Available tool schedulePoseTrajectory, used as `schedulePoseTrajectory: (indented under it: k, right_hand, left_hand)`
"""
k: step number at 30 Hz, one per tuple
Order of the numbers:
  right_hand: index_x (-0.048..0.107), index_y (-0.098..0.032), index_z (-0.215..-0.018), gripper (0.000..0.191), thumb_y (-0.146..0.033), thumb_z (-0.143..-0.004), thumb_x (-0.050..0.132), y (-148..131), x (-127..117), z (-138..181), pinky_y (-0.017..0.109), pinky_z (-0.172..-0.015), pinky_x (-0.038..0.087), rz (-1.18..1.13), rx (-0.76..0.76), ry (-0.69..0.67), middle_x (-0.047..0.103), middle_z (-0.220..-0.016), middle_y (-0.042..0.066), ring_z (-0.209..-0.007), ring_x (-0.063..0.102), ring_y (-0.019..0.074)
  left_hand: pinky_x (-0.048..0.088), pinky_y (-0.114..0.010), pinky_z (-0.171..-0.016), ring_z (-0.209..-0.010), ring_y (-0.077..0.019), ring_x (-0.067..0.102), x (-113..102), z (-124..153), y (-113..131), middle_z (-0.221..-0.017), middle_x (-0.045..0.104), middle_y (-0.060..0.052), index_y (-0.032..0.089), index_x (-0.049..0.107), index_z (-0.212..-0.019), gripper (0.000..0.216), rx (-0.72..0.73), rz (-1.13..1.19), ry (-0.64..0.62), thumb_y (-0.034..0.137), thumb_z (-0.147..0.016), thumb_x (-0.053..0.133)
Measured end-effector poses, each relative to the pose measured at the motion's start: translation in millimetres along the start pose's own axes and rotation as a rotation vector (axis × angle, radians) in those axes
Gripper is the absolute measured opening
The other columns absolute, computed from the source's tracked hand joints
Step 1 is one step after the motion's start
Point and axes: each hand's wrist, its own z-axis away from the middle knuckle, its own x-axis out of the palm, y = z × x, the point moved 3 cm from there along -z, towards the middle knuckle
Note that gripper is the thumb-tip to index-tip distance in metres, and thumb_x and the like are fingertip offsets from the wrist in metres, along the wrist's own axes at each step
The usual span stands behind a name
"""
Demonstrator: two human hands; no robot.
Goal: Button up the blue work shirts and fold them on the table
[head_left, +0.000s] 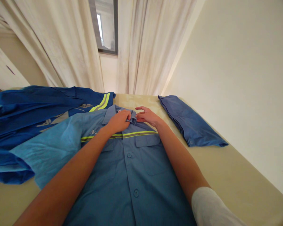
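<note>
A blue work shirt (132, 169) with a yellow reflective stripe lies face up and buttoned on a pale surface (235, 175). My left hand (119, 121) is closed on the collar (132, 117) at the top of the shirt. My right hand (146, 115) pinches the same collar from the right side, its fingers partly stretched over the cloth. Both forearms reach out over the shirt's chest.
A pile of darker blue garments (37, 110) with a yellow stripe lies at the left, partly under the shirt's sleeve. A folded blue cloth (191, 122) lies to the right, near the wall. Cream curtains (143, 47) and a window stand behind.
</note>
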Motion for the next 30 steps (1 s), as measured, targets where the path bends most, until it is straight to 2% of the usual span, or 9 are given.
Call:
schedulePoseTrajectory:
  k: [3, 6, 9, 12, 17, 19, 21, 24, 30]
  right_hand:
    - [0.056, -0.021, -0.133, 0.066, 0.0, -0.073, 0.073, 0, 3, 2, 0.028, -0.081, 0.064, -0.055, -0.01, -0.051, 0.07, -0.095, 0.0, -0.077, 0.071, 0.0118]
    - [0.057, -0.025, -0.138, 0.07, -0.001, -0.073, 0.069, 2, 5, 0, 0.031, -0.082, 0.062, 0.091, -0.094, -0.096, 0.067, -0.11, 0.002, -0.079, 0.07, 0.0116]
    - [0.066, -0.023, -0.13, 0.055, -0.005, -0.078, 0.066, 2, 7, -5, 0.033, -0.087, 0.057, 0.479, -0.276, -0.057, 0.065, -0.116, 0.004, -0.085, 0.065, 0.0133]
    - [0.071, -0.019, -0.118, 0.034, -0.009, -0.086, 0.064, 3, 11, -8, 0.033, -0.092, 0.052, 0.815, -0.43, 0.051, 0.063, -0.107, 0.005, -0.085, 0.06, 0.0146]
    - [0.068, -0.019, -0.111, 0.022, -0.014, -0.092, 0.059, 4, 17, -4, 0.029, -0.086, 0.05, 0.971, -0.507, 0.197, 0.055, -0.114, 0.006, -0.082, 0.058, 0.015]
    - [0.066, -0.02, -0.113, 0.021, -0.015, -0.094, 0.057, 3, 18, 0, 0.029, -0.085, 0.05, 1.014, -0.517, 0.237, 0.054, -0.117, 0.006, -0.087, 0.059, 0.0168]
    - [0.064, -0.021, -0.113, 0.02, -0.016, -0.097, 0.055, 2, 17, 2, 0.03, -0.087, 0.049, 1.06, -0.498, 0.282, 0.055, -0.117, 0.007, -0.092, 0.06, 0.0186]
    - [0.062, -0.022, -0.113, 0.017, -0.018, -0.1, 0.053, 2, 17, 3, 0.03, -0.087, 0.048, 1.109, -0.437, 0.34, 0.058, -0.114, 0.007, -0.097, 0.061, 0.0206]
    - [0.059, -0.025, -0.116, 0.015, -0.027, -0.105, 0.05, 9, 19, 0, 0.03, -0.079, 0.046, 1.202, -0.326, 0.381, 0.063, -0.113, 0.007, -0.093, 0.063, 0.022]
  left_hand:
    - [0.052, -0.036, -0.084, -0.092, -0.0242, 0.065, 3, -1, -6, -0.102, 0.068, -0.008, 0.022, 0.055, -0.093, 0.016, -0.04, 0.094, 0.066, 0.02, -0.077, 0.06]
    - [0.053, -0.036, -0.087, -0.097, -0.0241, 0.067, 2, -1, -8, -0.109, 0.072, -0.008, 0.021, 0.058, -0.106, 0.026, -0.051, 0.211, 0.078, 0.021, -0.08, 0.059]
    - [0.051, -0.035, -0.09, -0.098, -0.0229, 0.069, -6, -1, -10, -0.105, 0.075, -0.005, 0.022, 0.064, -0.104, 0.029, -0.036, 0.231, 0.046, 0.013, -0.08, 0.051]
    - [0.05, -0.031, -0.083, -0.088, -0.0206, 0.068, -14, -2, -13, -0.095, 0.075, -0.002, 0.022, 0.069, -0.093, 0.024, -0.048, 0.244, -0.021, 0.016, -0.078, 0.052]
    - [0.046, -0.03, -0.07, -0.078, -0.0206, 0.066, -14, -1, -9, -0.082, 0.071, -0.001, 0.022, 0.064, -0.081, 0.021, -0.138, 0.267, -0.064, 0.04, -0.089, 0.056]
    - [0.045, -0.031, -0.07, -0.08, -0.0227, 0.067, -11, -1, -4, -0.084, 0.071, -0.003, 0.021, 0.063, -0.087, 0.022, -0.173, 0.187, -0.022, 0.044, -0.085, 0.066]
    - [0.047, -0.032, -0.073, -0.086, -0.0249, 0.069, -9, -1, -1, -0.091, 0.073, -0.005, 0.021, 0.062, -0.103, 0.029, -0.203, 0.126, 0.016, 0.037, -0.08, 0.073]
    - [0.049, -0.033, -0.079, -0.095, -0.027, 0.071, -7, -1, -1, -0.103, 0.076, -0.007, 0.022, 0.06, -0.119, 0.04, -0.281, 0.099, 0.017, 0.029, -0.081, 0.07]
    - [0.051, -0.035, -0.084, -0.104, -0.0307, 0.071, -6, 0, -8, -0.112, 0.076, -0.008, 0.024, 0.068, -0.104, 0.023, -0.377, -0.042, -0.048, 0.039, -0.086, 0.067]
